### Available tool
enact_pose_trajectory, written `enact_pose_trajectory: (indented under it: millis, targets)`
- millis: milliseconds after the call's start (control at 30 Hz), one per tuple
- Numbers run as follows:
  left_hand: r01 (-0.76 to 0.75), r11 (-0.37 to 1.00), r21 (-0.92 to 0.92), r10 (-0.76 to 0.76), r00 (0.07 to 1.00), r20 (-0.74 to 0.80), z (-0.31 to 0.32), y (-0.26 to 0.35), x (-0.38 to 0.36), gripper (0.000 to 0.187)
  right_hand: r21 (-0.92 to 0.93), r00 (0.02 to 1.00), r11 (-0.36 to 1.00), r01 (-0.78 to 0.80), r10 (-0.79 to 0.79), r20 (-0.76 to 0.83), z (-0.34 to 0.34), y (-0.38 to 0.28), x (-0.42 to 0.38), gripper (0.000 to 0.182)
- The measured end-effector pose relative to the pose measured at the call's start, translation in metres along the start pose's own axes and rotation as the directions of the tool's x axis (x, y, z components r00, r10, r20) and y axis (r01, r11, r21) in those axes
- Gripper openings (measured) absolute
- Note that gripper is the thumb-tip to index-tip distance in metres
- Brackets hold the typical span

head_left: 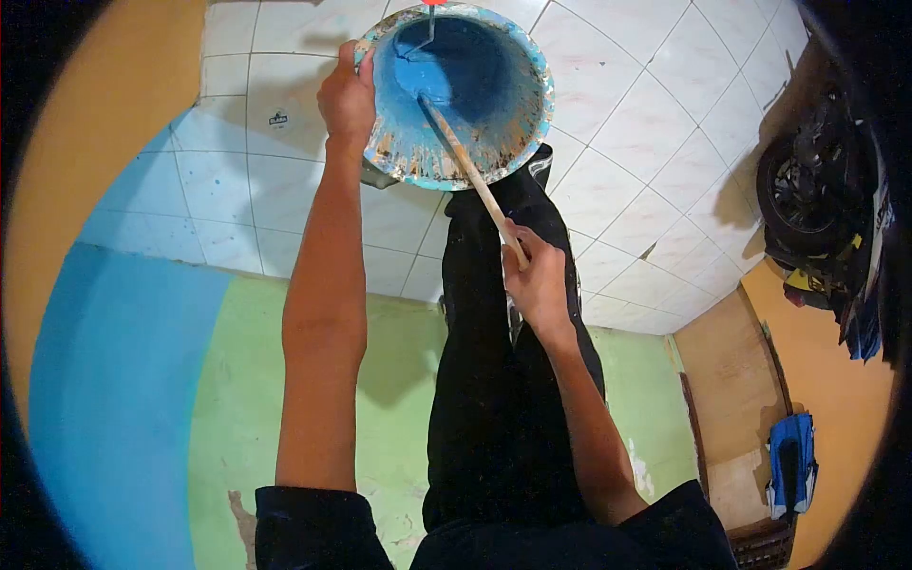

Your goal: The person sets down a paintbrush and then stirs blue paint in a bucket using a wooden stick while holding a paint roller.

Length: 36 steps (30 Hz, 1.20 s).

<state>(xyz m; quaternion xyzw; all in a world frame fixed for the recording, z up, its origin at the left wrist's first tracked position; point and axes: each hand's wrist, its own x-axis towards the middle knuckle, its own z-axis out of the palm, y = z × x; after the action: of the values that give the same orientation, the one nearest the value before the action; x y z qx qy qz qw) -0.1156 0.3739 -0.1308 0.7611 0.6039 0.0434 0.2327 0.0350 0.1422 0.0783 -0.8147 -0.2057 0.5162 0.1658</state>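
Note:
A paint-crusted bucket (544, 114) is tilted so that its mouth faces me, with blue paint (415, 78) inside. My left hand (347, 103) is closed around the left side of its rim. Between the fingers of my right hand (539, 285) is a wooden stick (467, 167), held near its lower end. The stick's other tip dips into the paint. A bent metal rod (432, 30) with a red end (433, 2) also reaches into the bucket from the top edge of the view. My legs (484, 380) are below the bucket.
White tiles (627, 123) surround the bucket, some bearing blue spots at the left. A motorcycle (807, 190) stands at the right. Lower right is a blue-and-black item (791, 464). The wall behind me has green (247, 399) and blue (114, 380) areas.

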Motion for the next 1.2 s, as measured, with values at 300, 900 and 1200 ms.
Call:
enact_pose_trajectory:
  millis: [300,900,1200]
  targets:
    - [0.018,1.000,-0.004,-0.018,1.000,-0.007,0.001,0.001,0.000,0.024,0.071,0.998,0.995,-0.071,0.070,0.007,0.002,0.022,0.003,0.033]
    - [-0.155,0.988,0.013,0.156,0.986,-0.065,0.008,0.004,0.007,0.025,0.231,0.982,0.955,-0.187,0.181,0.045,0.015,0.044,0.003,0.028]
    - [-0.049,0.998,-0.027,0.050,0.998,0.040,0.005,0.007,0.008,0.027,0.453,0.975,0.867,-0.206,0.219,0.024,0.056,0.064,0.008,0.028]
